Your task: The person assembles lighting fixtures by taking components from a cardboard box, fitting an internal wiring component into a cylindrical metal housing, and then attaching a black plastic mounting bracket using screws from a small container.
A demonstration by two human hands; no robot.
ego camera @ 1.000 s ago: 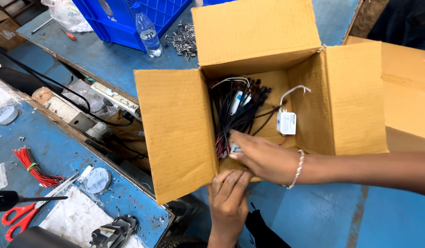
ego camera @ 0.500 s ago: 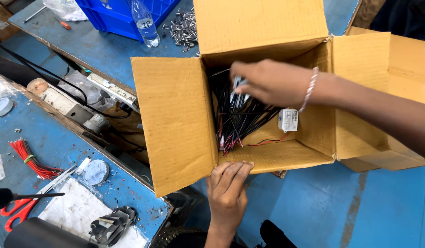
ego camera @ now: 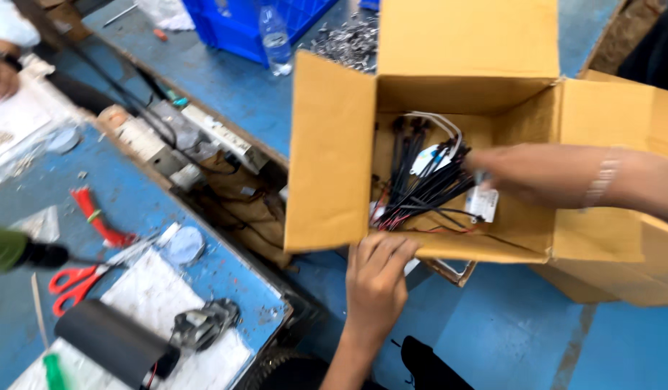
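An open brown cardboard box (ego camera: 330, 155) stands tilted toward me with its flaps spread. Inside lies a bundle of black wires (ego camera: 424, 188) with red ends and a white tag (ego camera: 483, 204). My right hand (ego camera: 540, 173) reaches in from the right, its fingertips at the bundle's right end beside the tag. Blur hides whether it grips the wires. My left hand (ego camera: 376, 278) comes up from below, and its fingers are clamped over the box's near bottom edge.
A blue crate (ego camera: 233, 22), a clear water bottle (ego camera: 276, 40) and a pile of metal parts (ego camera: 348, 40) lie behind the box. On the left bench lie red scissors (ego camera: 74, 282), red wire (ego camera: 96, 217) and a black cylinder (ego camera: 110, 336). Another person's hand (ego camera: 2, 72) shows top left.
My right hand went from the box's front edge in over the wires, then drew back to the right. My left hand stayed on the near edge. The view shifted right.
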